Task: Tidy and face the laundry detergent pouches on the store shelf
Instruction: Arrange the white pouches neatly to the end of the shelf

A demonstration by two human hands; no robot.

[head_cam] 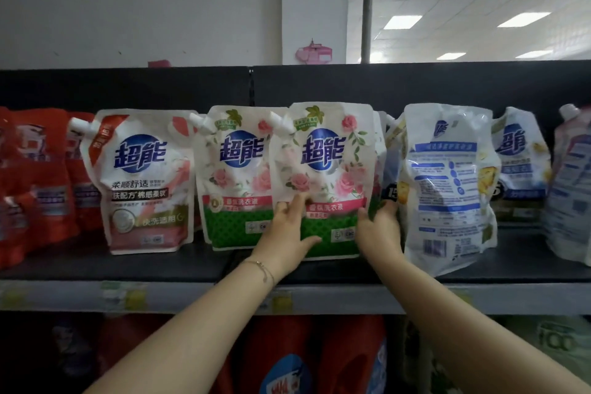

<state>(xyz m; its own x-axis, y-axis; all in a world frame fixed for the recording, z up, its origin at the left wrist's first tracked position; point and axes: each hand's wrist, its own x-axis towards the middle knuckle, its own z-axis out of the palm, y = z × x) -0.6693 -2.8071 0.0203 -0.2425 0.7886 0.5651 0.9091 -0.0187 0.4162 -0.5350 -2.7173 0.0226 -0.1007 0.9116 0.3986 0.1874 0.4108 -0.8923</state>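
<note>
A white rose-print pouch with a green base (326, 169) stands upright, front out, on the dark shelf (166, 260). My left hand (284, 233) grips its lower left edge, thumb on the front. My right hand (379, 230) holds its lower right edge, fingers curled behind it. A matching rose pouch (235, 176) stands just left, partly overlapped. Further left is a pink-and-white pouch (144, 179). To the right a white-and-blue pouch (451, 188) leans with its back label facing out.
Red pouches (32, 182) fill the shelf's left end. More blue-and-white pouches (519, 163) and a tilted one (572, 188) sit at the right. The grey price rail (192, 296) runs below; red bottles (287, 355) stand on the lower shelf.
</note>
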